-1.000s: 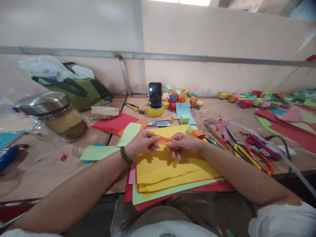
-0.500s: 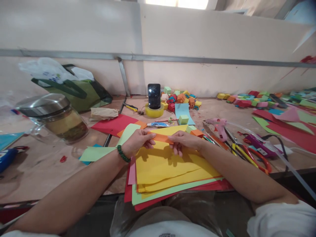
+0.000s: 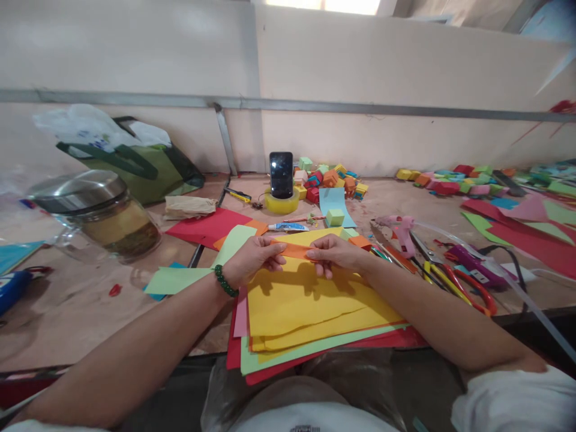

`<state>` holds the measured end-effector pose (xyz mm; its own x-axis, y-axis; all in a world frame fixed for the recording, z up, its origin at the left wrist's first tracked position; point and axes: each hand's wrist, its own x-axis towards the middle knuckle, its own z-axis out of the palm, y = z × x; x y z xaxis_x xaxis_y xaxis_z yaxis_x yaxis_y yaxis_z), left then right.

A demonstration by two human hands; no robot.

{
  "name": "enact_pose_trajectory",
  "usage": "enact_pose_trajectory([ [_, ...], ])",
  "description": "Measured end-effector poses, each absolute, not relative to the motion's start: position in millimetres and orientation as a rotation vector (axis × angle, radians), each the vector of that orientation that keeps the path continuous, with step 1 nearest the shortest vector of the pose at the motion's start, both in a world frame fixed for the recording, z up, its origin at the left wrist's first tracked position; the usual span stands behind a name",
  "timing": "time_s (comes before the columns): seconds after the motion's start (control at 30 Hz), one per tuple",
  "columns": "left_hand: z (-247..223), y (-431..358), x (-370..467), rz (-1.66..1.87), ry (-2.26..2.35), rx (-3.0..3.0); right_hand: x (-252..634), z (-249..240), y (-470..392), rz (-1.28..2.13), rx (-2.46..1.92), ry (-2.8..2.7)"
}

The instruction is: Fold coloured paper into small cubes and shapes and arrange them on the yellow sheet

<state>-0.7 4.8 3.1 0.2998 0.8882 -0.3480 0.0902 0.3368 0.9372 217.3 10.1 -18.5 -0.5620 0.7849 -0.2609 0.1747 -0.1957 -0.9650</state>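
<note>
An orange paper strip (image 3: 297, 250) is stretched between my two hands, above a stack of coloured sheets. My left hand (image 3: 254, 260) pinches its left end between thumb and fingers. At the other end, my right hand (image 3: 335, 255) is closed on the strip in the same way. Under both hands lies a yellow sheet (image 3: 306, 306), topping green, pink and red ones. A small light green paper box (image 3: 335, 217) sits just beyond my right hand on a pale blue paper piece (image 3: 330, 201).
A phone (image 3: 281, 174) stands in a yellow tape roll (image 3: 281, 203). Behind it are piled paper boxes (image 3: 330, 179). On the right lie a pink glue gun (image 3: 402, 233), scissors (image 3: 427, 252) and red-handled pliers (image 3: 472, 291). A glass tea jug (image 3: 117, 225) and green bag (image 3: 157, 168) stand left.
Almost nothing differs. My right fingers have shifted slightly on the orange strip, and both hands still hold its ends.
</note>
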Motion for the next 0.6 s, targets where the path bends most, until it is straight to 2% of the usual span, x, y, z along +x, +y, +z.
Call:
enact_pose_trajectory([
  [0.6, -1.6, -2.0, -0.5, 0.555, 1.002, 1.744, 213.5, -12.6, -1.5, 1.656, -1.163, -1.869],
])
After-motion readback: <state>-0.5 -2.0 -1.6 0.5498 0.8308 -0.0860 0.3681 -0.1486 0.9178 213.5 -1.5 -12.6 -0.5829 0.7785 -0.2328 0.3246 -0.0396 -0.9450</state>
